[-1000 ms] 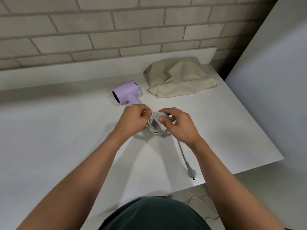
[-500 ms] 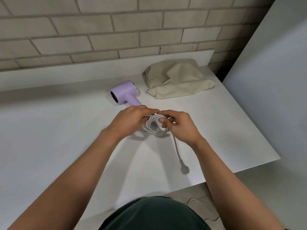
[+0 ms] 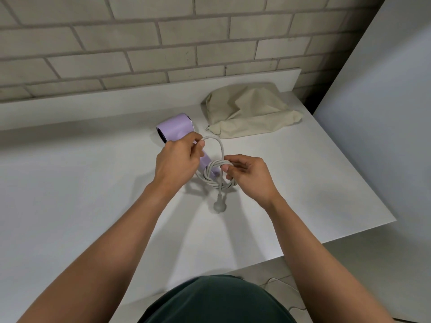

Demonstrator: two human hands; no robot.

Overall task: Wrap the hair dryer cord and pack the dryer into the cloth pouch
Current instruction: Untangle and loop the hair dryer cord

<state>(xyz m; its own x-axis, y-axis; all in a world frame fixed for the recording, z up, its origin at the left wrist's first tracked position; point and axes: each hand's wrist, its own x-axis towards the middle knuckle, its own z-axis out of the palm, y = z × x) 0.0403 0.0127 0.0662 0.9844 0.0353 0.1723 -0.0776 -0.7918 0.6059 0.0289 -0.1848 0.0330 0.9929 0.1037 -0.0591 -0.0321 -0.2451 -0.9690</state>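
A lilac hair dryer [image 3: 175,128] lies on the white table [image 3: 70,187], its handle running toward me under my hands. Its grey cord [image 3: 215,180] is wound in a small coil at the handle's end. My right hand [image 3: 248,176] pinches the coil's top. My left hand [image 3: 178,160] holds a raised loop of cord [image 3: 219,145] that arches over to the coil. The grey plug [image 3: 219,206] lies on the table just below the coil. A beige cloth pouch [image 3: 249,111] lies crumpled at the back right, beyond both hands.
A brick wall [image 3: 163,43] rises behind a low white ledge [image 3: 93,106]. The table's right edge [image 3: 349,159] runs beside a pale grey panel [image 3: 384,113]. Another thin cable [image 3: 279,285] lies on the floor near my body.
The free cord end has been drawn in: the plug slid from the table's front edge up to the coil. My left hand has lifted away with a new loop of cord.
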